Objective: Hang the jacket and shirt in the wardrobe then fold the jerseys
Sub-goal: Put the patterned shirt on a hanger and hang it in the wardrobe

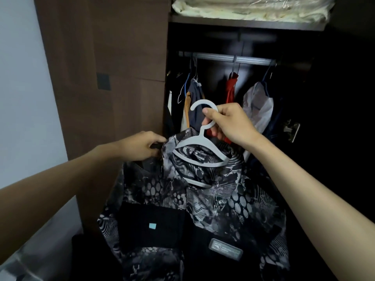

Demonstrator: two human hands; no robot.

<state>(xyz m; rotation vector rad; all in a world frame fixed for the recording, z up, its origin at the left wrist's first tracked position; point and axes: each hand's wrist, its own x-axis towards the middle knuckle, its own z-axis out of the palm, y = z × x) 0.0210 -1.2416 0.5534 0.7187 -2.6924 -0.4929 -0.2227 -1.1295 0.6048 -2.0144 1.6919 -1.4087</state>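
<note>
A black, grey and white patterned jacket [213, 203] hangs on a light grey plastic hanger [199, 142] in front of the open wardrobe. My right hand [229, 124] grips the hanger's hook below the wardrobe rail [229, 57]. My left hand [142, 146] grips the jacket's left shoulder and collar edge. The jacket's front carries a black chest panel [152, 226] with a small teal patch and a grey label lower right. Its lower part runs out of the frame.
Several garments hang on the rail: a navy and orange one [193, 104], a red one [231, 90], a pale grey one [258, 104]. The brown wardrobe door [105, 78] stands open at left. Folded cream bedding [253, 8] lies on the top shelf. A metal hinge [292, 129] sticks out right.
</note>
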